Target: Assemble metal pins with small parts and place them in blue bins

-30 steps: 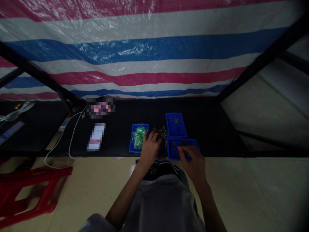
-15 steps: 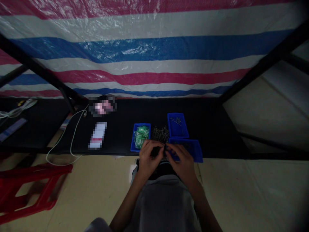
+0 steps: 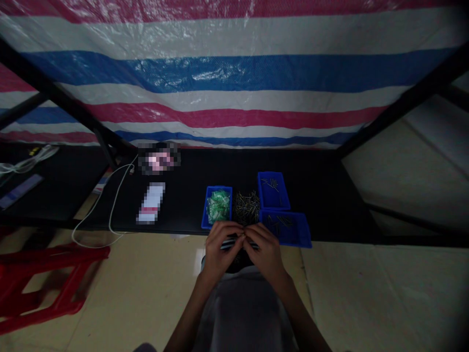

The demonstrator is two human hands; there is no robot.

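My left hand (image 3: 221, 247) and my right hand (image 3: 264, 248) meet fingertip to fingertip at the front edge of the black table (image 3: 183, 171). Both are closed in a pinch around something too small and dark to make out. Just beyond them lies a loose pile of thin metal pins, perhaps screws or nails (image 3: 246, 206). Left of the pile, a blue tray (image 3: 204, 215) holds clear and green plastic packets (image 3: 219, 205). On the right are two more blue trays: the far one (image 3: 273, 199) and the near one (image 3: 300, 234), each with several thin metal pieces inside.
A blurred-out flat white item (image 3: 151, 203) and a pinkish one (image 3: 159, 160) lie on the table's left part, beside a white cable (image 3: 114, 205). A red stool (image 3: 69, 286) stands on the floor at left. Striped sheeting (image 3: 234, 73) hangs behind, between dark frame bars.
My hands have drawn closer together and slightly toward me, and the right hand now uncovers more of the near right tray. The whole view has shifted a little.
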